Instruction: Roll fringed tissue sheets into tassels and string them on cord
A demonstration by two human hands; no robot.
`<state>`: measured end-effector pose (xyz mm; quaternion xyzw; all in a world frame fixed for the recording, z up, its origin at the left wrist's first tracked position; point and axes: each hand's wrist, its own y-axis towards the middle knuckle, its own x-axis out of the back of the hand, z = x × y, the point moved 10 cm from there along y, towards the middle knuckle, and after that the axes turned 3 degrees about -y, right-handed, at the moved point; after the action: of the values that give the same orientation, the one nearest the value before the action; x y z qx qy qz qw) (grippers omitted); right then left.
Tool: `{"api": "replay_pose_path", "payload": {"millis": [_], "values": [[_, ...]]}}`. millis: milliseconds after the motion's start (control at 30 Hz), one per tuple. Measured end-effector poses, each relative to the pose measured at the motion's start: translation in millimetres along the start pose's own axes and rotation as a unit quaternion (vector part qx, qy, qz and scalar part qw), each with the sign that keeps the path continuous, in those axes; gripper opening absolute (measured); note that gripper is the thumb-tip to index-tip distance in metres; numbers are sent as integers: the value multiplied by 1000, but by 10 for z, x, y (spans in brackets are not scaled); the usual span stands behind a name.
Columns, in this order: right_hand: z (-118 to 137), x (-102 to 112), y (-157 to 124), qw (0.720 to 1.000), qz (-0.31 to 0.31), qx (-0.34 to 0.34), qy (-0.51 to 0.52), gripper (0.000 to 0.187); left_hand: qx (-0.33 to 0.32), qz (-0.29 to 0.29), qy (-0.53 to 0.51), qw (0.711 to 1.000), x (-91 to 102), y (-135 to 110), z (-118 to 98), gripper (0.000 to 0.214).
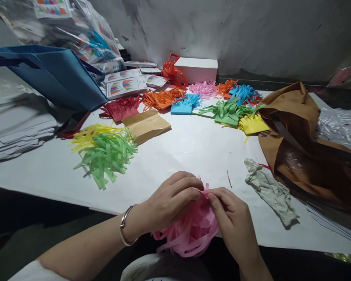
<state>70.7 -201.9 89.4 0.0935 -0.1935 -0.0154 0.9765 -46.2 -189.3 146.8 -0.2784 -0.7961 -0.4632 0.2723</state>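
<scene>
A bunch of pink tissue paper fringe (190, 230) hangs over the table's front edge, its strips drooping toward my lap. My left hand (178, 197) is closed on its upper part, fingers curled over the paper. On the other side, my right hand (229, 208) pinches the pink paper between thumb and forefinger. Both hands are close together, and part of the bunch is hidden behind the left hand. Nearest on the left lies a green tissue fringe (108, 154), overlapping a yellow fringe (95, 134).
Behind lie a folded brown paper (146, 125) and red (124, 108), orange (160, 99) and blue (185, 104) fringes. A blue bag (52, 78) stands left; a brown bag (289, 117) and crumpled cloth glove (270, 191) lie right. A white box (197, 70) stands by the wall.
</scene>
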Motion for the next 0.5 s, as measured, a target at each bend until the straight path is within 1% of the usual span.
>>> {"api": "replay_pose_path", "payload": {"millis": [100,167,267,333,367,400,433,467,500], "values": [[137,-11,-36,998,-16,49,-31,24,9,16,32,999,-28,3,7,16],[176,-8,-51,997,-27,65,-41,24,-7,15,56,998,-9,8,-30,17],[111,51,-34,994,-53,60,-70,23,-47,26,54,997,28,-5,-147,16],[3,140,-7,990,-82,41,-103,25,-46,43,25,998,52,-39,-199,16],[-60,195,5,988,-99,28,-118,26,-34,41,-6,999,88,-63,-207,15],[-121,253,14,985,-114,15,-131,29,-14,24,-47,998,152,-91,-197,13],[-178,308,20,982,-127,2,-139,31,10,-8,-98,995,244,-125,-168,11],[-226,358,21,980,-137,-9,-144,33,39,-54,-149,987,356,-167,-114,9],[-266,407,19,978,-146,-19,-145,35,73,-111,-195,972,483,-220,-29,7]]}}
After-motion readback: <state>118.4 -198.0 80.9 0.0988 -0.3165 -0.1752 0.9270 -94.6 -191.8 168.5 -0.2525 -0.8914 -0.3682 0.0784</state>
